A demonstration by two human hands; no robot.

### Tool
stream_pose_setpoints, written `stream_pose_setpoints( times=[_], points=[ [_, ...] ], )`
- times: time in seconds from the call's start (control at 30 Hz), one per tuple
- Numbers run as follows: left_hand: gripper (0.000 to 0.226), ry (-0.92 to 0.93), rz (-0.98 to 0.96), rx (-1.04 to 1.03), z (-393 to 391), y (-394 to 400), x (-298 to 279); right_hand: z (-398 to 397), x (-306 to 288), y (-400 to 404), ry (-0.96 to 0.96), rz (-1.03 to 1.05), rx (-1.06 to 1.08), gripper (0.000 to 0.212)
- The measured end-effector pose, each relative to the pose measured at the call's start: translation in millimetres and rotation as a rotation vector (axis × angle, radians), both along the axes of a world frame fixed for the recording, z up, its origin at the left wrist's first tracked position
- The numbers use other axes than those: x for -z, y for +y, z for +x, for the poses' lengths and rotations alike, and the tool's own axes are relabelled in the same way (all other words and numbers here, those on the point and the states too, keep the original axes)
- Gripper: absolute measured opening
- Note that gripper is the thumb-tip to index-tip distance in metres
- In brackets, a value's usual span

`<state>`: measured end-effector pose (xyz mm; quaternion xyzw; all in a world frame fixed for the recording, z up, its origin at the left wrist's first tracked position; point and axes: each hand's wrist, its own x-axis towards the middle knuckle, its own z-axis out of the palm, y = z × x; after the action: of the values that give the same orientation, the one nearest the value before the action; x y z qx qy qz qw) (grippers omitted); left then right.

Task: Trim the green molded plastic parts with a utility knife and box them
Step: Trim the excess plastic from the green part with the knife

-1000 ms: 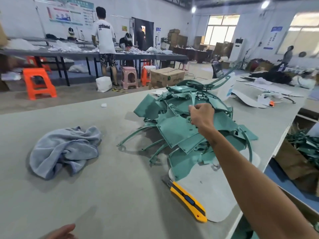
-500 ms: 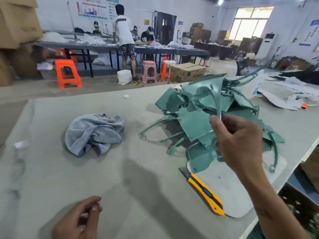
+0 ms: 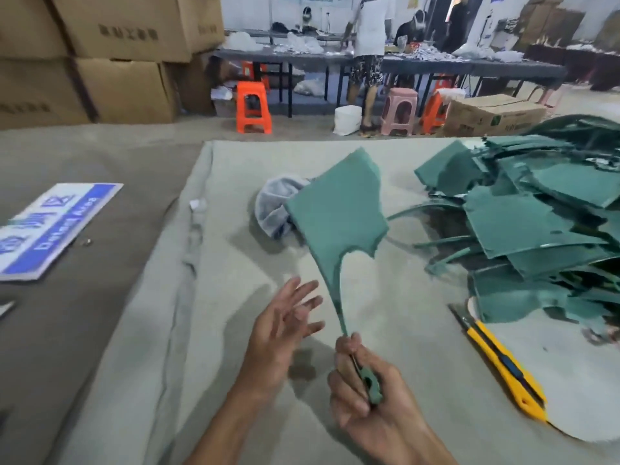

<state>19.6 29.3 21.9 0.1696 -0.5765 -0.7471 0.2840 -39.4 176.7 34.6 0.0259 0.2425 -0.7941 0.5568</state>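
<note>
The right hand (image 3: 372, 394) has its grip clamped on the thin stem of a green part (image 3: 339, 209), held upright above the counter (image 3: 235, 330). The left hand (image 3: 281, 330) hovers just beside it, fingers spread apart, holding nothing. Bare counter lies under both hands. To the right lie the yellow knife (image 3: 503, 367) and the green pile (image 3: 536, 223); a grey cloth (image 3: 275, 209) sits behind the part.

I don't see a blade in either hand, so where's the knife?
The knife lies on the table at lower right in the head view, right of the right hand, beside the pile of green parts.
</note>
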Motion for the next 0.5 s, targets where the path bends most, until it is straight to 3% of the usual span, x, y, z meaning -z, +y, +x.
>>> stream_pose_setpoints(
  times=[0.07,0.17,0.3,0.4,0.5],
  points=[
    [0.106,0.072,0.133,0.054,1.7,-0.3,-2.2,18.9,1.9,-6.9,0.026,0.023,-0.093,0.033],
    [0.072,0.177,0.259,0.044,5.0,-2.5,1.3,37.4,7.1,-13.0,0.095,0.065,-0.156,0.033],
    [0.030,0.039,0.259,-0.109,0.9,-2.9,4.6,35.5,6.0,-3.8,0.147,0.160,-0.226,0.035],
    [0.013,-0.028,0.230,-0.202,1.2,-3.6,7.7,23.5,5.7,15.7,0.527,0.374,-0.229,0.038],
    [0.012,-0.021,0.256,-0.233,2.5,-5.5,5.1,-12.4,7.3,55.6,1.075,0.714,0.285,0.008]
  ],
)
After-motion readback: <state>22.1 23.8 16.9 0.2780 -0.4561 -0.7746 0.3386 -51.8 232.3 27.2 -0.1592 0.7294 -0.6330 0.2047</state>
